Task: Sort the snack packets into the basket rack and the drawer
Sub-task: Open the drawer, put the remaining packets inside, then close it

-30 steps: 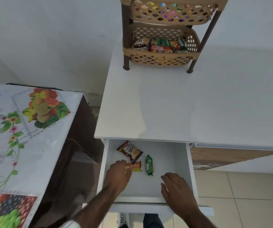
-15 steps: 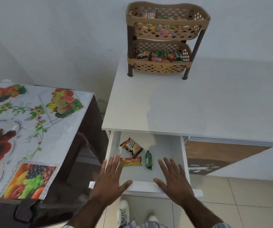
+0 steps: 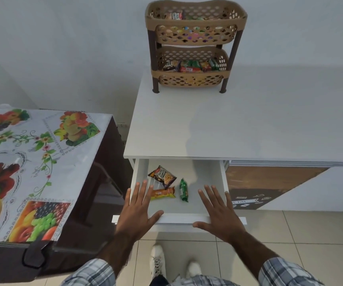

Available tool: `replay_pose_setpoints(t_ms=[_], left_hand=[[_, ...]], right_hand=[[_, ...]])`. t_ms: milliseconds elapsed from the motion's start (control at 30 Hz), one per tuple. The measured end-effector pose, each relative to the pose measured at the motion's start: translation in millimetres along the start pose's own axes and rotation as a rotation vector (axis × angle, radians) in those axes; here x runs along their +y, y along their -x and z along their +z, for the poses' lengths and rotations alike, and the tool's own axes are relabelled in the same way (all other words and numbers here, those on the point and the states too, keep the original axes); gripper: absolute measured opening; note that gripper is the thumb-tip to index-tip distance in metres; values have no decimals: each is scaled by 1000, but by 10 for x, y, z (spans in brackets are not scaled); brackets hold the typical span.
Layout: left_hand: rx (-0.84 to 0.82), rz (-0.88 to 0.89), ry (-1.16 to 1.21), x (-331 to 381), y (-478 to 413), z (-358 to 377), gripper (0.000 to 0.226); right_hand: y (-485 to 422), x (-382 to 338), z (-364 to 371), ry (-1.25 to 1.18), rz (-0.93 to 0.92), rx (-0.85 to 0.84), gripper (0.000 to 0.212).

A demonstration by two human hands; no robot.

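Note:
A white drawer (image 3: 178, 219) stands pulled out under the white counter. Inside lie a dark peanut packet (image 3: 162, 176), an orange biscuit packet (image 3: 163, 193) and a small green packet (image 3: 183, 190). My left hand (image 3: 137, 211) rests flat, fingers spread, over the drawer's front left edge, empty. My right hand (image 3: 220, 211) lies flat with spread fingers over the front right edge, also empty. The tan two-tier basket rack (image 3: 195, 38) stands at the counter's back; several packets fill its lower tier and a few show in the upper one.
A dark cabinet with a fruit-print cover (image 3: 32, 166) stands close on the left of the drawer. The white countertop (image 3: 238, 124) stretches to the right. Tiled floor and my white shoes (image 3: 158, 261) are below the drawer.
My left hand let go of the orange packet in the drawer. Both hands drew back to the drawer's front edge with fingers spread, and the view pulled back.

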State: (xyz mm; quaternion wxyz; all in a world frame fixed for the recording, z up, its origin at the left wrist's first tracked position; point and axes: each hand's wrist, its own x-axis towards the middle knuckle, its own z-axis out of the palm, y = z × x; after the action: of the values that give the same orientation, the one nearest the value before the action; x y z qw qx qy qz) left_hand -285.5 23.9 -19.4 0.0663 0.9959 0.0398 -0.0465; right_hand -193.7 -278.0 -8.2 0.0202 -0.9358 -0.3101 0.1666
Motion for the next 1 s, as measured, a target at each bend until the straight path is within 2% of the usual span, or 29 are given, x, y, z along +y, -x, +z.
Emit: replay_pose_setpoints(t_ms=[200,500,1000], left_hand=[[-11,37,36,-59,-128,-33,96],[-53,200,-5,-222,-371,-73,115],[-19,215,-5,-510,-861,-269,123]], right_hand=[[-48,31,-16,9,53,7,103],[-237,40,-100,16,94,52,100],[-686,147,-481,145,173,68,119]])
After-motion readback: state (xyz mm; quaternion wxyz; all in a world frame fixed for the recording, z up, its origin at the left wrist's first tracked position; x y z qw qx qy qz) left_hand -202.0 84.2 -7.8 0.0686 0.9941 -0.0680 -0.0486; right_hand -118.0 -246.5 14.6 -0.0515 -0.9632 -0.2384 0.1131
